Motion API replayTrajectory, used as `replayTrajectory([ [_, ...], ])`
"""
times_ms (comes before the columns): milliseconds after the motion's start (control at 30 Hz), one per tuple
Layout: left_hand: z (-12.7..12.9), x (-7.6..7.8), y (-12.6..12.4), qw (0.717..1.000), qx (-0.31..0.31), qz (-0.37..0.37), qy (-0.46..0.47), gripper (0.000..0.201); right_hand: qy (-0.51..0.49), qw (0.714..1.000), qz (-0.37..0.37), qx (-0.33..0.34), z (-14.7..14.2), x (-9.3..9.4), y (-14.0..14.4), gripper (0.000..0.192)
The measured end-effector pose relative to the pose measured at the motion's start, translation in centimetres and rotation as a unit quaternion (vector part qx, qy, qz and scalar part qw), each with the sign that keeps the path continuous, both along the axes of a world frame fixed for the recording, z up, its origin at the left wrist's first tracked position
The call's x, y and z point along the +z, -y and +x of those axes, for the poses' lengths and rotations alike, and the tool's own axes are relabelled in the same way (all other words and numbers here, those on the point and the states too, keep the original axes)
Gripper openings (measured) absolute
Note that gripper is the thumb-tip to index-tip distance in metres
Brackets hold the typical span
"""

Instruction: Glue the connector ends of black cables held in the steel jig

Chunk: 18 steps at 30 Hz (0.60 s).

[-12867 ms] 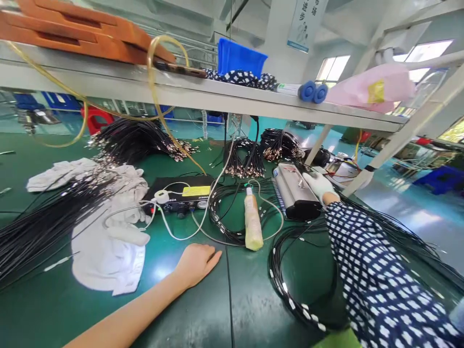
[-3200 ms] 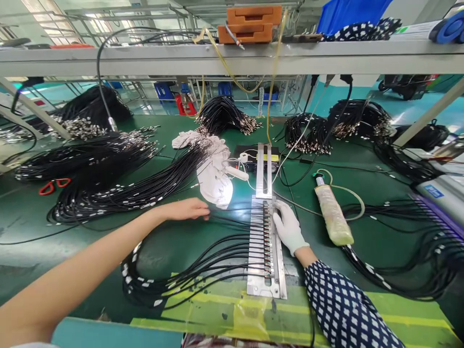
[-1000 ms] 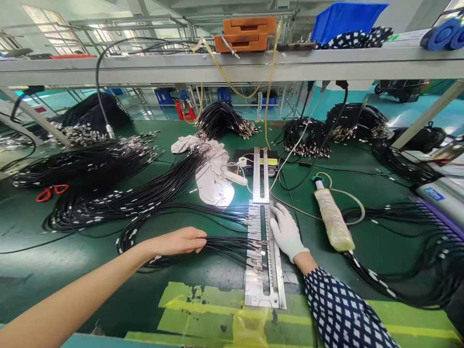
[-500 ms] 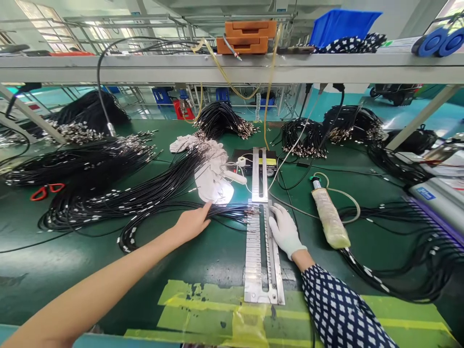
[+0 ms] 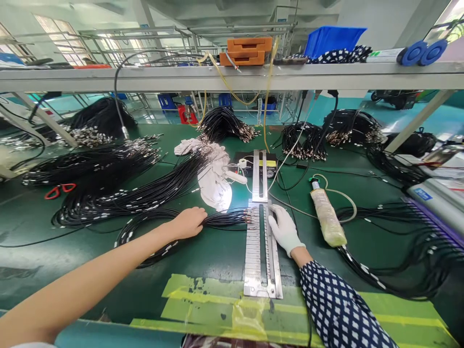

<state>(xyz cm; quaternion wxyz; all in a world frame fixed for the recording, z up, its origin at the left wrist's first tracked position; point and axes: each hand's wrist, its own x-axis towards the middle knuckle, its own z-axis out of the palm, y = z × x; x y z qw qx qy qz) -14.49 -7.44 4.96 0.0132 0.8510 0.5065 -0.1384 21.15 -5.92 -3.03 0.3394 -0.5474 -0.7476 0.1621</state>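
Note:
My bare left hand (image 5: pixel 187 223) is closed round a bundle of thin black cables (image 5: pixel 226 218). The cables' metal-tipped ends lie on the upper left part of a slotted metal jig (image 5: pixel 253 263). On the jig's right edge rests my right hand (image 5: pixel 284 231) in a white glove, fingers stretched out and holding nothing that I can see. A second, narrower metal frame (image 5: pixel 255 179) continues from the jig's far end. Beside the cables, a bright light falls on a crumpled white cloth (image 5: pixel 213 181).
A larger cable bundle (image 5: pixel 145 191) and red-handled scissors (image 5: pixel 60 191) lie at left. A wrapped handheld tool (image 5: pixel 326 217) is at right, near more cables (image 5: pixel 391 270). The overhead shelf (image 5: pixel 163 82) carries orange boxes (image 5: pixel 248 50) and a blue bin (image 5: pixel 333 41).
My left hand has gone from a pointing finger above the cables to a closed grip around them, slightly lower. My right hand stays at the jig. The camera view has tilted up slightly.

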Motion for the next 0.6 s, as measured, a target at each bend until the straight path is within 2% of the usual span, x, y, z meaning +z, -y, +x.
replayTrajectory([
  [100, -0.6, 0.7, 1.0, 1.0, -0.006, -0.017, 0.017, 0.011, -0.031, 1.0, 0.001, 0.007, -0.1, 0.1, 0.0, 0.036],
  [300, -0.6, 1.0, 2.2, 0.999, 0.0, -0.028, 0.019, 0.008, -0.123, 0.992, -0.014, 0.02, 0.3, 0.7, 0.5, 0.035],
  [367, -0.8, 2.2, 2.8, 1.0, 0.003, -0.011, 0.024, 0.009, -0.165, 0.986, -0.022, 0.021, 1.3, 1.6, 1.0, 0.038],
  [467, -0.3, 5.2, 4.7, 0.998, -0.018, 0.04, 0.034, 0.012, -0.235, 0.971, -0.04, 0.02, 2.9, 4.2, 2.5, 0.043],
  [500, 0.3, 6.3, 5.6, 0.997, -0.04, 0.061, 0.036, 0.012, -0.272, 0.96, -0.066, 0.03, 3.1, 5.4, 3.1, 0.046],
  [533, 1.3, 7.3, 6.6, 0.994, -0.07, 0.079, 0.036, 0.012, -0.329, 0.936, -0.117, 0.052, 3.0, 6.7, 3.9, 0.049],
  [600, 4.1, 8.9, 8.4, 0.981, -0.153, 0.109, 0.047, 0.013, -0.426, 0.857, -0.262, 0.125, 2.0, 9.1, 5.7, 0.054],
])
